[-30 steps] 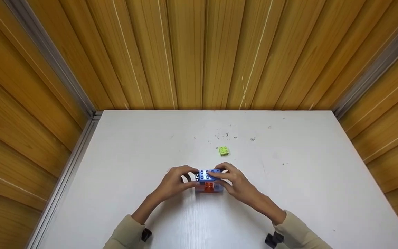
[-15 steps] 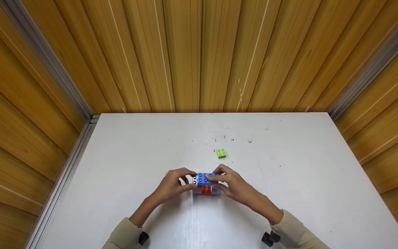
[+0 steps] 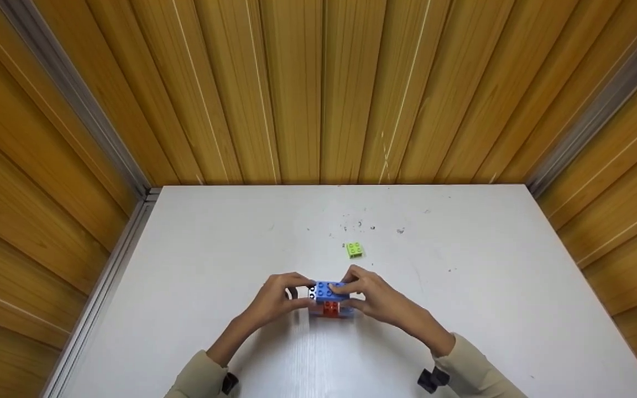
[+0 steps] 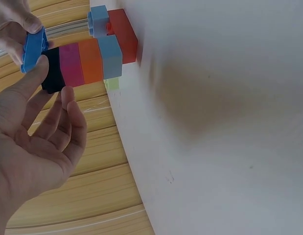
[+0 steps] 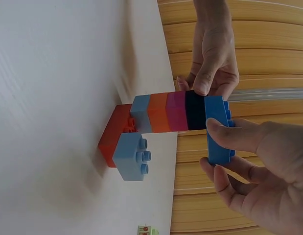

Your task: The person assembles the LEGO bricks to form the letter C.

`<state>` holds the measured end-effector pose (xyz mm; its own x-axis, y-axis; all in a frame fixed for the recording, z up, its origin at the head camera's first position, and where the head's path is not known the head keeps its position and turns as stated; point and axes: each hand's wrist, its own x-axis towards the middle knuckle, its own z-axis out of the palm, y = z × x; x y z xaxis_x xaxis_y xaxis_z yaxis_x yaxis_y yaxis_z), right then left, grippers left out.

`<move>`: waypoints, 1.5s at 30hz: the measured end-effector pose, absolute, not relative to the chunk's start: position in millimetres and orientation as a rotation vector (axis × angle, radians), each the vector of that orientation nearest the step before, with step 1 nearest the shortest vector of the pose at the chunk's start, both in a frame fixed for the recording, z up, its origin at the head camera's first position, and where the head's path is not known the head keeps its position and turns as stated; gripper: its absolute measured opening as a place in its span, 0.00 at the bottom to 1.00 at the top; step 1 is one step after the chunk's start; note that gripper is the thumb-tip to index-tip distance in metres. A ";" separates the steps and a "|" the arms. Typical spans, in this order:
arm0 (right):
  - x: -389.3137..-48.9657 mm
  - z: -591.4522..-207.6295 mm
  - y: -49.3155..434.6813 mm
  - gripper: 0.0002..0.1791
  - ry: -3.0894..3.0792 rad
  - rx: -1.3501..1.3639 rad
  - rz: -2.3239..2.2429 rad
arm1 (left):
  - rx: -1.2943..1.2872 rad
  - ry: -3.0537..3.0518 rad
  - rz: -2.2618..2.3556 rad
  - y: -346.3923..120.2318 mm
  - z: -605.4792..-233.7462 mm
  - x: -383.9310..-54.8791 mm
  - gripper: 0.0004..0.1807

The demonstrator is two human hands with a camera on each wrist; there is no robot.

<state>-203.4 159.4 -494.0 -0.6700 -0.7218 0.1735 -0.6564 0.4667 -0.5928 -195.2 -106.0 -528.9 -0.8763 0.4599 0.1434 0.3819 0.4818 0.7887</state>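
A small tower of toy building bricks stands on the table between my hands. In the right wrist view, a red brick (image 5: pixel 114 132) forms its base and carries a light blue brick (image 5: pixel 129 156) on one side. Beside that rises a column of light blue, orange (image 5: pixel 158 113), magenta (image 5: pixel 176 111) and black brick (image 5: pixel 195 115). My left hand (image 3: pixel 274 296) pinches the black brick between thumb and fingers. A blue brick (image 5: pixel 217 106) lies across the column's top, overhanging to the right; my right hand (image 3: pixel 376 296) pinches it. Whether it is fully pressed on, I cannot tell.
A lime green brick (image 3: pixel 354 250) sits on the white table (image 3: pixel 213 237) just beyond the hands. Yellow wood-patterned walls (image 3: pixel 296 94) enclose the table's back and sides. Dark specks mark the tabletop behind the green brick.
The head view has shifted slightly, so the scene sits a little lower. Both hands keep their holds, and the bricks show no clear movement against each other.
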 end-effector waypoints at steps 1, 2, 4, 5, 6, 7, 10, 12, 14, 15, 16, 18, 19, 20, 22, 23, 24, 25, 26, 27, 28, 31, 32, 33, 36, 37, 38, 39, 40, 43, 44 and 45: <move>-203.2 -496.0 160.3 0.24 2.606 -1.227 -1.001 | 0.748 2.631 1.357 -106.3 -528.6 -195.2 0.19; -203.1 -498.7 161.1 0.24 2.612 -1.221 -1.022 | 0.746 2.635 1.352 -106.7 -528.3 -195.3 0.19; -203.1 -503.7 162.7 0.24 2.617 -1.206 -1.074 | 0.741 2.648 1.345 -107.5 -527.4 -195.4 0.19; -203.0 -505.8 163.6 0.24 2.615 -1.207 -1.100 | 0.742 2.655 1.340 -108.0 -527.3 -195.4 0.19; -203.2 -507.9 164.5 0.23 2.608 -1.209 -1.127 | 0.742 2.661 1.336 -108.6 -527.4 -195.3 0.20; -203.7 -509.6 165.7 0.24 2.593 -1.208 -1.163 | 0.744 2.670 1.333 -109.1 -527.5 -195.3 0.20; -208.7 -511.0 170.7 0.26 2.544 -1.202 -1.232 | 0.756 2.687 1.335 -109.8 -528.8 -195.5 0.20; -216.4 -513.4 175.9 0.26 2.525 -1.187 -1.301 | 0.773 2.688 1.344 -110.4 -529.5 -196.8 0.20; -226.9 -517.4 182.0 0.26 2.534 -1.140 -1.385 | 0.793 2.679 1.351 -110.9 -529.4 -198.2 0.20; -232.5 -520.0 185.5 0.25 2.552 -1.097 -1.423 | 0.796 2.674 1.350 -111.0 -528.8 -198.9 0.21; -238.4 -523.1 189.0 0.25 2.577 -1.054 -1.460 | 0.800 2.669 1.351 -110.8 -527.9 -199.4 0.21; -250.6 -530.5 195.5 0.24 2.633 -0.946 -1.519 | 0.800 2.667 1.360 -109.1 -524.9 -199.5 0.23; -256.5 -534.9 198.3 0.24 2.660 -0.887 -1.534 | 0.792 2.671 1.362 -107.6 -523.2 -199.1 0.24; -262.0 -539.2 200.6 0.24 2.681 -0.831 -1.544 | 0.784 2.681 1.359 -105.6 -521.5 -198.3 0.25; -272.7 -549.0 203.4 0.24 2.716 -0.745 -1.541 | 0.811 2.752 1.301 -100.1 -517.9 -195.9 0.26; -277.6 -553.8 203.8 0.25 2.725 -0.716 -1.536 | 0.836 2.801 1.243 -97.0 -516.4 -194.5 0.26; -282.2 -558.4 203.7 0.25 2.724 -0.691 -1.536 | 0.867 2.856 1.166 -93.8 -515.1 -192.9 0.26; -286.6 -562.5 203.1 0.26 2.728 -0.675 -1.527 | 0.901 2.916 1.076 -90.7 -514.3 -191.5 0.25; -290.7 -566.2 202.0 0.27 2.734 -0.664 -1.519 | 0.935 2.975 0.984 -87.9 -513.5 -190.3 0.24; -294.7 -569.6 200.5 0.28 2.742 -0.658 -1.511 | 0.964 3.033 0.890 -85.4 -512.8 -189.5 0.23; -298.4 -572.4 198.8 0.29 2.755 -0.656 -1.499 | 0.980 3.071 0.822 -83.3 -512.4 -188.9 0.22; -307.3 -578.6 193.4 0.31 2.800 -0.660 -1.445 | 0.978 3.145 0.707 -79.3 -510.9 -187.9 0.20; -309.3 -580.1 191.7 0.31 2.818 -0.663 -1.419 | 0.976 3.159 0.685 -78.5 -510.4 -187.8 0.20; -310.8 -581.7 190.3 0.31 2.837 -0.664 -1.386 | 0.977 3.171 0.662 -77.8 -510.0 -187.5 0.20; -311.8 -585.9 187.3 0.28 2.894 -0.655 -1.301 | 0.998 3.187 0.608 -75.8 -510.0 -186.4 0.20; -311.3 -587.3 186.6 0.27 2.913 -0.647 -1.282 | 1.009 3.189 0.594 -75.2 -510.6 -186.2 0.21; -310.3 -588.8 186.1 0.25 2.933 -0.634 -1.266 | 1.015 3.189 0.584 -74.7 -510.9 -185.5 0.21; -309.2 -590.4 185.6 0.24 2.951 -0.622 -1.259 | 1.016 3.187 0.582 -74.3 -511.6 -184.9 0.21; -308.0 -592.0 185.1 0.24 2.966 -0.610 -1.259 | 1.018 3.184 0.588 -73.9 -512.1 -184.3 0.21; -304.2 -596.4 183.9 0.23 3.003 -0.577 -1.279 | 1.034 3.187 0.588 -73.7 -513.4 -182.6 0.21; -302.9 -597.7 183.5 0.23 3.016 -0.571 -1.280 | 1.043 3.193 0.581 -73.7 -513.4 -182.0 0.21; -301.8 -599.1 183.2 0.23 3.031 -0.569 -1.277 | 1.057 3.200 0.577 -73.7 -513.7 -181.8 0.21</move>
